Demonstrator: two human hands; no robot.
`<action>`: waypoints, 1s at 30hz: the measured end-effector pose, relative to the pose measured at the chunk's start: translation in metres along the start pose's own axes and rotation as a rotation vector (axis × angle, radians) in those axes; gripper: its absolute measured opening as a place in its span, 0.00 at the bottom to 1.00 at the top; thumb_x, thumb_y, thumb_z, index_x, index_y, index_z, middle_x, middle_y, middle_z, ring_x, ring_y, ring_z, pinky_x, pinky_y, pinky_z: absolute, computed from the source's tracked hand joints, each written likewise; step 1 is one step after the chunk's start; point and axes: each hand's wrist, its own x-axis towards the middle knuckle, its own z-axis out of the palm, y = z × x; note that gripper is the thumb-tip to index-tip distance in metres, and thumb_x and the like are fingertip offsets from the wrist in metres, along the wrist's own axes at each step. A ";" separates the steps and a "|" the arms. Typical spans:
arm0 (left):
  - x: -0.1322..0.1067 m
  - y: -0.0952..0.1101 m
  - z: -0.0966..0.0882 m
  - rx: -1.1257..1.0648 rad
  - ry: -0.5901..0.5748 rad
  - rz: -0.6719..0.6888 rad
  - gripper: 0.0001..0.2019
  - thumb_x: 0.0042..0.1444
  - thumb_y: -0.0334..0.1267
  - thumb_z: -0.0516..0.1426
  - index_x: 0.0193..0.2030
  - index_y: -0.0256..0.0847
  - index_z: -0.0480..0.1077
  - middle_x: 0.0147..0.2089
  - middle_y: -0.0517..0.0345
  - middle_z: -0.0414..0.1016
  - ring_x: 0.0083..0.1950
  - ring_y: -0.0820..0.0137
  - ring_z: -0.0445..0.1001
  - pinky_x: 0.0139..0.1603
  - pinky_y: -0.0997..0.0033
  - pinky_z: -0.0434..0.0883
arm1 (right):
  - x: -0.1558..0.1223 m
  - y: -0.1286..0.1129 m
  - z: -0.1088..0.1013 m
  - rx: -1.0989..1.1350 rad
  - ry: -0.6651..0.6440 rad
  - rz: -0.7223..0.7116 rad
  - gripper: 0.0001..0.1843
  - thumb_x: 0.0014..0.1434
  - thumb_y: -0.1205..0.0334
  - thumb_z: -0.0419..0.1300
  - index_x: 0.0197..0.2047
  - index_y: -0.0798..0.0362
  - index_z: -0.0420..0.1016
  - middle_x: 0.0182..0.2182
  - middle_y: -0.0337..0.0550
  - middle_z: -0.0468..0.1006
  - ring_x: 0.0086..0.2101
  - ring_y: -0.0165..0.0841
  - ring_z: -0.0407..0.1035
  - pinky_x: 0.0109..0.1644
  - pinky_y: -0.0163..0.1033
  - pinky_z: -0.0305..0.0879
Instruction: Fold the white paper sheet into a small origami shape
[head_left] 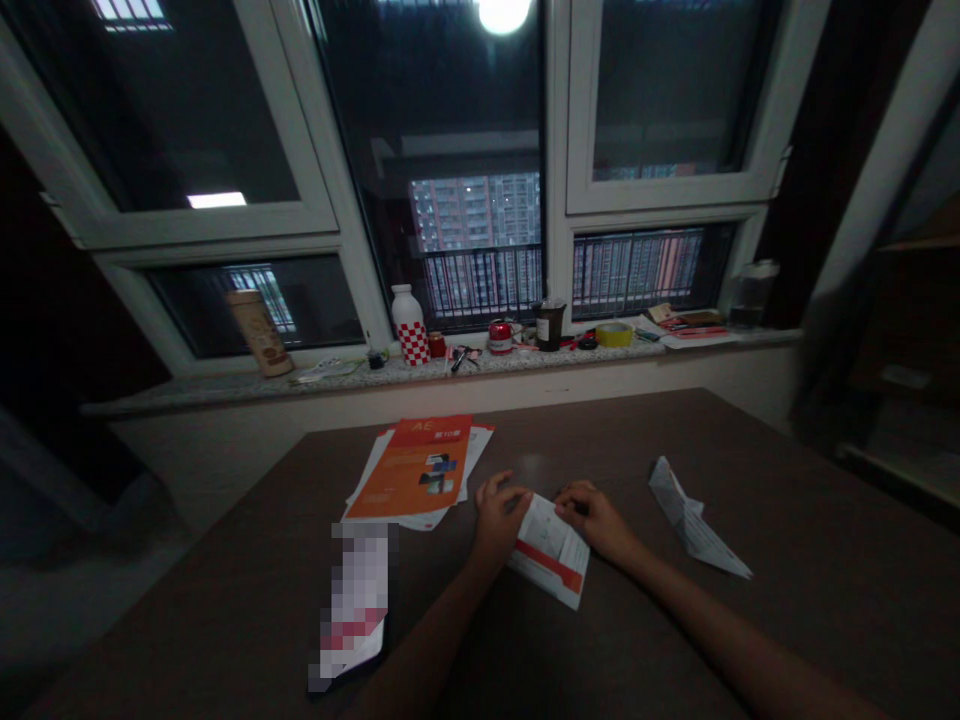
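Observation:
A folded sheet of paper (551, 555), white with a red-orange band, lies on the dark table between my hands. My left hand (499, 515) pinches its upper left corner between thumb and fingers. At the upper right edge, the fingers of my right hand (592, 515) are closed on the same paper. To the right rests a folded paper boat (691, 525), apart from both hands. Left of my left hand is a stack of printed sheets with an orange cover page (416, 465).
A phone-like object (356, 605), its screen blurred out, lies near the front left of the table (787, 600). Behind, the windowsill (337, 375) carries a red-checked white bottle (410, 325), a tan tumbler (260, 335), a dark cup (549, 325) and yellow tape (613, 334).

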 end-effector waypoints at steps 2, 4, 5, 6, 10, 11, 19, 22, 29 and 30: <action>-0.001 0.001 0.000 0.009 -0.006 0.002 0.05 0.54 0.36 0.60 0.34 0.45 0.79 0.55 0.53 0.72 0.60 0.57 0.65 0.63 0.49 0.59 | 0.000 0.000 -0.001 -0.006 0.018 0.017 0.10 0.57 0.55 0.60 0.34 0.52 0.79 0.32 0.45 0.75 0.39 0.39 0.68 0.46 0.43 0.63; -0.002 0.002 -0.001 0.005 -0.007 0.010 0.04 0.53 0.35 0.60 0.32 0.44 0.79 0.55 0.52 0.72 0.60 0.56 0.65 0.63 0.49 0.60 | 0.000 0.000 -0.002 -0.007 0.026 0.026 0.10 0.57 0.55 0.60 0.34 0.52 0.79 0.32 0.44 0.75 0.38 0.38 0.68 0.45 0.43 0.64; -0.002 0.004 -0.002 -0.001 -0.010 0.018 0.04 0.53 0.35 0.61 0.31 0.44 0.78 0.54 0.52 0.73 0.60 0.56 0.65 0.63 0.49 0.60 | 0.000 0.000 -0.002 -0.008 0.028 0.028 0.10 0.57 0.55 0.60 0.33 0.52 0.79 0.31 0.44 0.74 0.37 0.38 0.68 0.45 0.43 0.64; -0.003 0.005 -0.002 -0.009 -0.014 0.029 0.04 0.52 0.35 0.61 0.29 0.43 0.78 0.54 0.52 0.73 0.59 0.57 0.66 0.62 0.49 0.61 | 0.000 -0.001 -0.002 -0.008 0.028 0.030 0.10 0.56 0.56 0.60 0.33 0.52 0.79 0.31 0.44 0.74 0.37 0.38 0.68 0.44 0.43 0.64; -0.006 0.010 -0.002 -0.038 -0.028 0.055 0.04 0.50 0.32 0.61 0.28 0.43 0.76 0.54 0.53 0.73 0.60 0.57 0.66 0.62 0.49 0.61 | 0.000 -0.006 -0.002 0.010 0.013 0.023 0.09 0.56 0.58 0.59 0.35 0.52 0.78 0.33 0.45 0.77 0.39 0.39 0.69 0.47 0.43 0.64; -0.006 0.011 -0.002 -0.039 -0.030 0.054 0.04 0.50 0.31 0.61 0.28 0.43 0.76 0.54 0.53 0.73 0.60 0.57 0.65 0.62 0.49 0.61 | -0.001 -0.007 -0.001 0.020 0.012 0.024 0.10 0.56 0.57 0.59 0.36 0.52 0.78 0.34 0.45 0.77 0.40 0.39 0.70 0.47 0.43 0.64; -0.008 0.011 0.003 -0.034 -0.082 0.035 0.03 0.50 0.33 0.62 0.28 0.44 0.77 0.55 0.53 0.72 0.62 0.56 0.63 0.63 0.48 0.59 | 0.002 0.000 0.003 0.028 0.050 0.038 0.11 0.57 0.54 0.60 0.32 0.53 0.76 0.30 0.42 0.75 0.35 0.35 0.68 0.41 0.39 0.65; -0.008 0.011 0.004 -0.014 -0.101 0.019 0.03 0.50 0.35 0.63 0.26 0.44 0.77 0.55 0.52 0.72 0.62 0.55 0.62 0.63 0.48 0.59 | 0.003 0.001 0.004 0.004 0.052 0.039 0.10 0.57 0.55 0.60 0.30 0.53 0.74 0.29 0.42 0.73 0.34 0.35 0.68 0.40 0.38 0.64; -0.009 0.012 0.003 0.017 -0.046 0.073 0.06 0.50 0.34 0.63 0.24 0.43 0.75 0.52 0.53 0.73 0.60 0.55 0.63 0.62 0.48 0.59 | 0.003 -0.007 0.003 -0.139 0.017 0.017 0.14 0.61 0.53 0.57 0.28 0.52 0.71 0.24 0.37 0.71 0.29 0.33 0.65 0.37 0.38 0.58; -0.009 0.012 0.002 0.021 -0.041 0.074 0.06 0.51 0.34 0.63 0.24 0.43 0.74 0.52 0.53 0.73 0.60 0.55 0.63 0.62 0.48 0.59 | 0.003 -0.008 0.003 -0.162 0.016 0.011 0.14 0.62 0.53 0.57 0.28 0.51 0.71 0.24 0.37 0.70 0.29 0.33 0.65 0.39 0.38 0.58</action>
